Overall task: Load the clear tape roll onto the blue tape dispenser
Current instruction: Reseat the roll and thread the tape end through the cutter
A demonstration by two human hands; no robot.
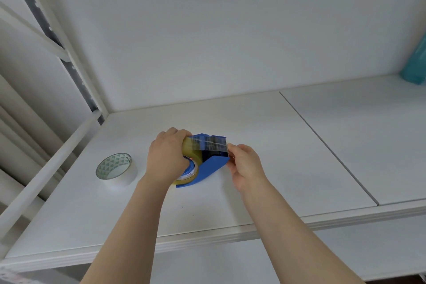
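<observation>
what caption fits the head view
Left hand holds the clear tape roll on the blue tape dispenser while the right hand pinches its free end.

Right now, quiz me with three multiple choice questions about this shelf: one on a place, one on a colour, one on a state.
1. Where does the white tape roll lie? A) left of the dispenser B) on top of it C) against the back wall
2. What colour is the dispenser? A) red B) blue C) green
3. What is the right hand doing? A) hanging idle B) pinching the clear strip C) lifting the white roll
Answers: 1 A, it lies flat on the shelf beyond the left hand; 2 B, its body is blue; 3 B, it pinches the strip drawn from the clear tape roll.
</observation>
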